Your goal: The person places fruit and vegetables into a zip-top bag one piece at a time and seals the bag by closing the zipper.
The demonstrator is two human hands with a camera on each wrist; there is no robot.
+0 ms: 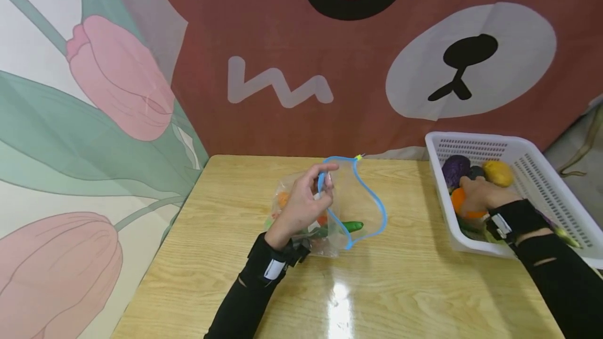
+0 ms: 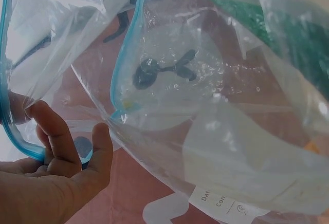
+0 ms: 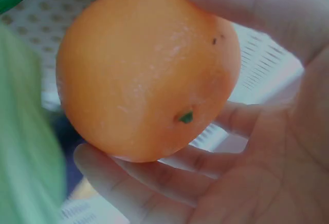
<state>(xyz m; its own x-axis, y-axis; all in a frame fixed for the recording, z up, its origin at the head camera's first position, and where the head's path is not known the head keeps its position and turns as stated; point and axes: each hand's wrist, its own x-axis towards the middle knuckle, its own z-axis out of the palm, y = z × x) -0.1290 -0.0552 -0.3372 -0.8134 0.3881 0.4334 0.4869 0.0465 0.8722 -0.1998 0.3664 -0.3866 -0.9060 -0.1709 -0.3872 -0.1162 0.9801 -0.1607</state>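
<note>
My left hand (image 1: 303, 205) holds the mouth of a clear zip bag (image 1: 336, 249) by its blue zip edge, the fingers curled at the rim. The blue-edged mouth stands wide apart, facing right. Inside the bag lie a green pepper-like vegetable (image 1: 352, 226) and orange and red pieces, partly hidden by the hand. In the left wrist view a printed label (image 2: 226, 206) shows on the bag. Over the white basket (image 1: 447, 218), my right hand (image 1: 482, 195) grips an orange (image 3: 144, 75), thumb on one side and fingers on the other.
The basket also holds a purple vegetable (image 1: 455, 169), a yellow fruit (image 1: 498, 173), a dark round item (image 1: 476, 172) and some green produce along its near side. A wooden table (image 1: 212, 276) lies beneath everything. Behind it hangs a printed cloth (image 1: 282, 130).
</note>
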